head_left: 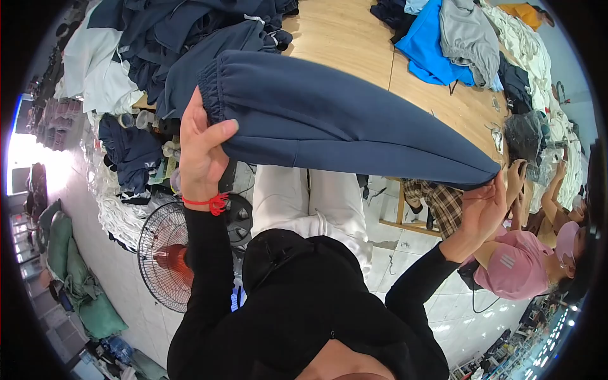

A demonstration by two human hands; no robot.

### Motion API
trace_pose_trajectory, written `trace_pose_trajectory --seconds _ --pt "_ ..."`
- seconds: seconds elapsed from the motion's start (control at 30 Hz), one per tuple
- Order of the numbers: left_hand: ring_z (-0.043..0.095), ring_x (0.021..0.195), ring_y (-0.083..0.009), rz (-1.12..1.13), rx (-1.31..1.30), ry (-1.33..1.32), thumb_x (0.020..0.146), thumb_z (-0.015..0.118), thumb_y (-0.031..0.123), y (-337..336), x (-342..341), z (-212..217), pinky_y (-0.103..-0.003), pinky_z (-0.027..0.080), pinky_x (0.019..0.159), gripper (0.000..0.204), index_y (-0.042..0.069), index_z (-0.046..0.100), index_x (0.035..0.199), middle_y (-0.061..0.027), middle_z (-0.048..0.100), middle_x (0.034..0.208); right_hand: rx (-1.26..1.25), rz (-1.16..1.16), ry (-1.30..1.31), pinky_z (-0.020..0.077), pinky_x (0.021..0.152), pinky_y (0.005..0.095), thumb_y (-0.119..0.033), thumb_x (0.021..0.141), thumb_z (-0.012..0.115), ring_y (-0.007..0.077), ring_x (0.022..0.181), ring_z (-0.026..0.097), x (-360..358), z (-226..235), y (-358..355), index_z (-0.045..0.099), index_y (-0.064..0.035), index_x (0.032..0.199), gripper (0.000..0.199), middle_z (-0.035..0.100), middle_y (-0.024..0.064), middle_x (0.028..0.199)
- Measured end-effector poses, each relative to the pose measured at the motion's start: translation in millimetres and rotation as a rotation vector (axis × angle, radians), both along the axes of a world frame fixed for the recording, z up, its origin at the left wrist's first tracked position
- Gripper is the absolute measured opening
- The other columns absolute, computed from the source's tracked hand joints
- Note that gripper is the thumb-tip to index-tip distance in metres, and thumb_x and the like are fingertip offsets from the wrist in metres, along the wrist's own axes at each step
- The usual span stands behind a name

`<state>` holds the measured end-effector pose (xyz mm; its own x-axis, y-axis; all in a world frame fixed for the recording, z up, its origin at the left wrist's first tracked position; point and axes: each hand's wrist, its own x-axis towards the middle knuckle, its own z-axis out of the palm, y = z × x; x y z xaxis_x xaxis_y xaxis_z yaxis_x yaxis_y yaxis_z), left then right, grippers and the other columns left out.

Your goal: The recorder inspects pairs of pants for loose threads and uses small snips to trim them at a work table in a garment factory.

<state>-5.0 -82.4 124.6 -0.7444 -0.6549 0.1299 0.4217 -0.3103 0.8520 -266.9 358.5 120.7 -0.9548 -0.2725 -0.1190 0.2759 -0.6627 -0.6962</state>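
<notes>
Stretched between my two hands is a navy garment point(329, 107) with a gathered elastic edge at its left end. It narrows to a point on the right, and a seam runs along its lower side. My left hand point(204, 142) grips the elastic end, thumb in front and the other fingers partly hidden behind the cloth. At the pointed end, my right hand point(484, 206) pinches the fabric between thumb and fingers. The garment is held up in front of me, over my lap and the near edge of the wooden table point(342, 38).
Dark navy clothes point(183, 38) are heaped at the far left. Blue point(434, 44) and grey garments point(470, 41) lie at the far right, near small scissors point(497, 136). A floor fan point(166, 256) stands by my left arm. A co-worker in a pink shirt point(516, 266) sits to my right.
</notes>
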Motion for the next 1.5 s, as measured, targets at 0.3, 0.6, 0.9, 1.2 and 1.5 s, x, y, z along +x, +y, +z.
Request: trace_pose_trajectory --seconds 0.3,0.6,0.9,1.2,1.5 --pt "0.042 0.151 -0.0317 0.035 -0.611 -0.476 0.067 0.086 0.002 -26 -45 -105 -0.032 0.028 0.127 0.112 -0.005 0.028 0.163 -0.0233 0.045 0.16 0.275 -0.041 -0.204 0.0576 0.071 0.0218 -0.022 0.106 0.065 0.0073 0.077 0.069 -43 -113 -56 0.071 -0.011 0.102 0.012 0.076 -0.0006 0.093" --pt "0.069 0.104 -0.0199 0.251 -0.34 -0.674 0.082 0.09 0.009 14 -38 -205 -0.03 0.055 0.092 0.077 -0.003 0.045 0.144 -0.0145 0.067 0.118 0.461 -0.015 -0.342 0.0516 0.073 0.0315 -0.021 0.109 0.059 0.0119 0.079 0.064 -8 -209 -56 0.066 -0.0066 0.108 0.017 0.069 -0.0002 0.091" --pt "0.07 0.121 -0.0314 -0.227 0.968 -0.407 0.113 0.048 0.027 -9 -1 -241 -0.044 0.057 0.105 0.04 -0.002 0.063 0.135 -0.0198 0.068 0.137 0.297 0.076 -0.267 0.0549 0.077 0.0281 -0.021 0.11 0.062 0.0104 0.087 0.069 -11 -148 -45 0.07 -0.01 0.108 0.014 0.074 -0.0013 0.098" --pt "0.071 0.12 -0.0316 -0.33 0.693 -0.408 0.112 0.05 0.027 -15 -13 -223 -0.045 0.057 0.104 0.039 -0.002 0.064 0.135 -0.0196 0.069 0.136 0.201 0.036 0.091 0.0496 0.065 0.0197 -0.02 0.112 0.058 0.0063 0.089 0.071 16 12 -53 0.066 -0.007 0.122 0.018 0.076 0.0013 0.109" --pt "0.071 0.12 -0.0317 -0.307 0.477 -0.398 0.111 0.052 0.026 -6 21 -216 -0.045 0.057 0.104 0.039 -0.002 0.065 0.134 -0.0194 0.07 0.135 0.256 0.087 0.133 0.0513 0.067 0.0208 -0.018 0.11 0.065 0.006 0.074 0.067 2 -10 -65 0.07 -0.0084 0.11 0.01 0.076 -0.0015 0.098"
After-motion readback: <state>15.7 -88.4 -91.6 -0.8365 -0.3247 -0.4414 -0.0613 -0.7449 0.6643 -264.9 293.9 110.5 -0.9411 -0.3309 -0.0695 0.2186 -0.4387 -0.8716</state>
